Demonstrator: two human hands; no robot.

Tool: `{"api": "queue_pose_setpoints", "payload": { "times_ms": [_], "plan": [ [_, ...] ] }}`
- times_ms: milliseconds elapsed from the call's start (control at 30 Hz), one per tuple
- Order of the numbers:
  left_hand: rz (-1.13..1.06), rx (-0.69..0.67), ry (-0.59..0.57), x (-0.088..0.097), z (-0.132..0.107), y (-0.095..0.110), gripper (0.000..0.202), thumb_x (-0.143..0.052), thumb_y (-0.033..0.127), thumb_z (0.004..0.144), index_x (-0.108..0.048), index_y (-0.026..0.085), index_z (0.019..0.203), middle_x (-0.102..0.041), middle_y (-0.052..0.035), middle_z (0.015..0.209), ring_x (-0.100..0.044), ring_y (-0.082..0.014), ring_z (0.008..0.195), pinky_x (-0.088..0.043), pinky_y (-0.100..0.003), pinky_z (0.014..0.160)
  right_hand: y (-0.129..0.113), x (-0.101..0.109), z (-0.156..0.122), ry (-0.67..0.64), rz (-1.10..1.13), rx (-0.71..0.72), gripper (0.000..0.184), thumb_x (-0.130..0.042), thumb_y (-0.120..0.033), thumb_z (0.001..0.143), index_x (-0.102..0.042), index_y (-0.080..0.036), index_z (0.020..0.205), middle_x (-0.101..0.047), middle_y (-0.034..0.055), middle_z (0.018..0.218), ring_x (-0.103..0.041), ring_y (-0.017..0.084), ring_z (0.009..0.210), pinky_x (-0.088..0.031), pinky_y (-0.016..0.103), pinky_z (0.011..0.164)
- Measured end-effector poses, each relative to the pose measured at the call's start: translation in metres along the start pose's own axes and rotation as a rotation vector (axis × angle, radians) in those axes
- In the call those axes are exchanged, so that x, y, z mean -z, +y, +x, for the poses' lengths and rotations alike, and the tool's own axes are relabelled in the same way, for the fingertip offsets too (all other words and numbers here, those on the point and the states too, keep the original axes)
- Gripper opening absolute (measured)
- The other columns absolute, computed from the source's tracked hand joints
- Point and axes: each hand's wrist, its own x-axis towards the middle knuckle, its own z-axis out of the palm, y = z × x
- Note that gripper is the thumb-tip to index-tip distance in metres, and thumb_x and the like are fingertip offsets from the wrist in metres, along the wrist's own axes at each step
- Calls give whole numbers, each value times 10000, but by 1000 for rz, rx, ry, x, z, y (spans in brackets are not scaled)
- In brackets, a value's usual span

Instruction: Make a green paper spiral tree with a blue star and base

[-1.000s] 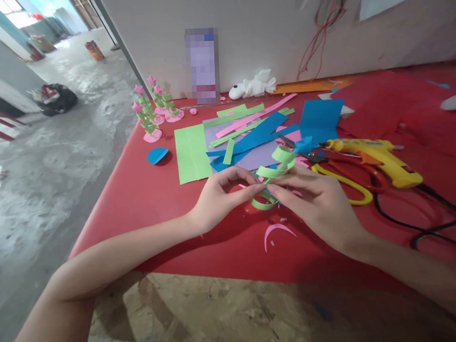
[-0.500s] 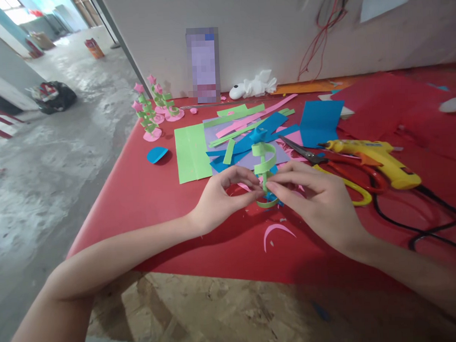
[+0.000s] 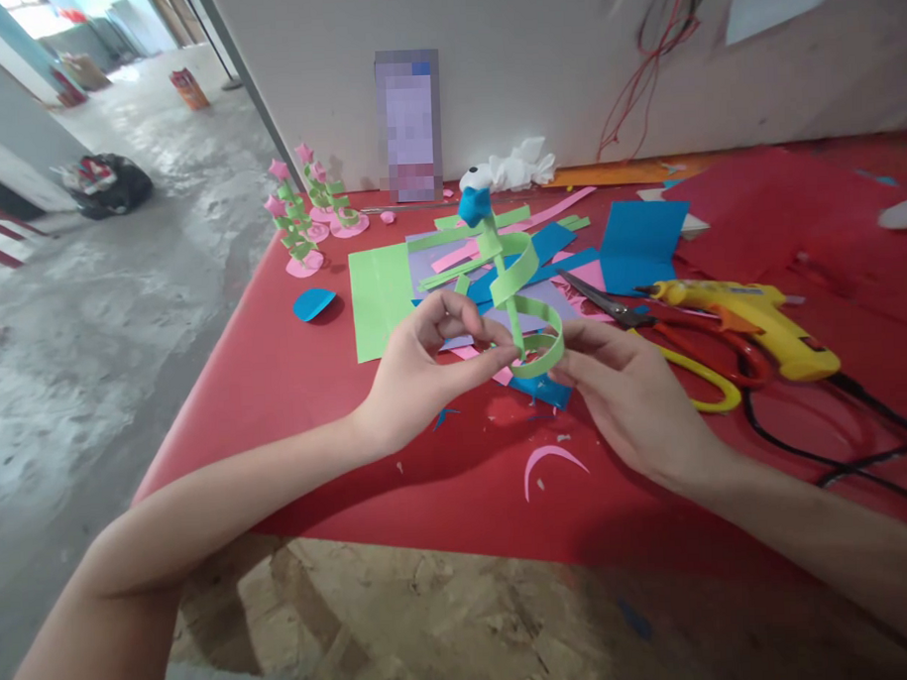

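Between my hands stands a paper flower: a blue folded star (image 3: 476, 206) on a thin green stem (image 3: 511, 323), with a green paper strip (image 3: 516, 265) coiled loosely around it. The flower leans to the left. My left hand (image 3: 432, 366) pinches the bottom of the stem between thumb and fingertips. My right hand (image 3: 634, 398) is closed at the lowest loop of the strip, its fingertips on the loop's right side and partly hidden. Below them lie blue paper scraps (image 3: 541, 389) and a curved pink offcut (image 3: 551, 459).
Red-and-yellow-handled scissors (image 3: 692, 361) and a yellow glue gun (image 3: 750, 320) lie at right, with a black cord (image 3: 822, 456). Finished pink-star flowers (image 3: 301, 221) stand back left. A blue paper disc (image 3: 314, 304), green sheet (image 3: 382, 301) and a phone (image 3: 408, 123) are behind.
The flower has tilted left and risen a little, its star moving up and left. My left hand has shifted slightly left; my right fingers have moved from the stem to the strip's lower loop.
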Motion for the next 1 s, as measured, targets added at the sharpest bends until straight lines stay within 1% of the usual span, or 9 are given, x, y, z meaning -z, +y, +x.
{"api": "queue_pose_setpoints", "payload": {
  "times_ms": [100, 233, 333, 433, 533, 633, 733, 867, 1000],
  "plan": [
    [4, -3, -12, -1, -1, -2, 287, -703, 128, 705, -423, 190, 703, -638, 54, 682, -614, -36, 654, -504, -172, 645, 1, 1, -5, -37, -1, 38, 216, -718, -390, 687, -651, -232, 818, -576, -5, 760, -541, 106, 710, -478, 256, 637],
    [34, -7, 1, -1, -1, -4, 306, -717, 117, 687, -420, 192, 702, -645, 52, 687, -635, -53, 694, -511, -196, 700, -1, 4, -10, 54, -92, 222, 118, -720, -311, 720, -663, -292, 821, -498, -9, 760, -441, 95, 669, -399, 254, 609],
    [46, 1, 20, 0, -1, -3, 329, -729, 101, 666, -416, 194, 704, -649, 54, 683, -640, -60, 698, -512, -205, 708, -5, 3, -13, 84, -200, 340, 100, -706, -267, 742, -673, -280, 835, -473, 5, 775, -427, 100, 700, -379, 257, 624],
    [41, 5, 33, 0, 0, -1, 309, -720, 119, 683, -420, 191, 705, -646, 57, 672, -639, -55, 688, -511, -200, 704, -9, 0, -14, 125, -193, 406, 150, -703, -213, 735, -642, -254, 866, -470, -3, 793, -421, 85, 700, -387, 246, 639],
    [17, 1, 45, 0, 1, -2, 291, -705, 121, 697, -422, 187, 706, -636, 64, 659, -632, -41, 667, -504, -179, 677, -13, -2, -16, 154, -242, 484, 105, -692, -180, 725, -614, -228, 777, -489, -11, 758, -446, 76, 697, -396, 237, 634],
    [-13, -4, 35, 0, 1, -4, 283, -699, 124, 706, -423, 186, 715, -646, 66, 678, -630, -30, 672, -506, -162, 674, -14, -4, -16, 108, -367, 429, 36, -678, -231, 727, -653, -212, 709, -520, -1, 695, -487, 86, 670, -375, 227, 550],
    [-8, -12, 12, 0, -1, -8, 298, -714, 123, 696, -424, 189, 721, -654, 60, 703, -635, -37, 702, -512, -171, 705, -13, -4, -17, 71, -358, 324, 73, -665, -271, 717, -679, -204, 693, -518, 2, 666, -485, 82, 631, -330, 210, 486],
    [55, -41, 19, -2, -3, -12, 329, -738, 83, 650, -432, 189, 706, -628, 65, 676, -626, -40, 708, -498, -179, 747, -12, -5, -18, 77, -354, 305, 102, -660, -273, 711, -663, -200, 639, -514, 2, 645, -468, 73, 615, -308, 198, 471],
    [123, -83, 26, -2, -4, -13, 281, -735, 110, 659, -466, 180, 700, -585, 55, 679, -609, -52, 694, -487, -197, 721, -13, -5, -17, 62, -344, 271, 64, -662, -259, 709, -683, -209, 676, -533, -9, 655, -470, 66, 607, -341, 196, 497]
  ]
}}
